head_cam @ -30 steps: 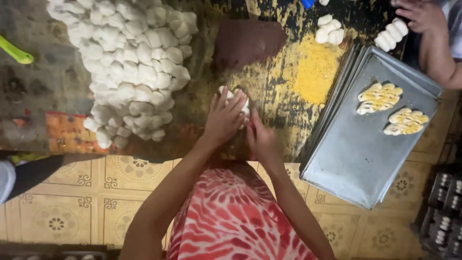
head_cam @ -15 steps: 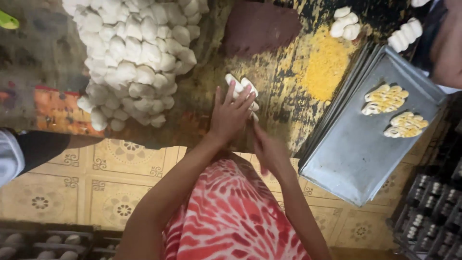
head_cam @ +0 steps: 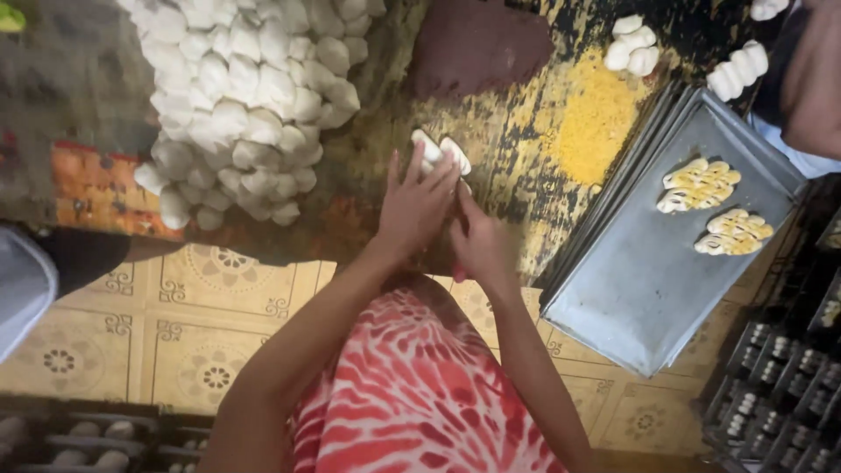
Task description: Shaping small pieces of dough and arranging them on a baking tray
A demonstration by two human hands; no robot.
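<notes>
Left hand [head_cam: 419,206] over dough pieces [head_cam: 441,152]

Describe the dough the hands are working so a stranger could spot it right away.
Between the big pile of white dough balls and the metal tray, find the left hand. Dough pieces poke out past its fingertips, the only ones being handled.

At the centre of the frame, two dough pieces [head_cam: 441,152] lie on the counter [head_cam: 368,197], touching the left hand [head_cam: 416,206], with the right hand [head_cam: 480,245] just beside it to the right. A dough heap [head_cam: 250,96] fills the upper left, while stacked trays [head_cam: 648,271] at right carry two shaped pieces [head_cam: 714,210] near their upper end.
</notes>
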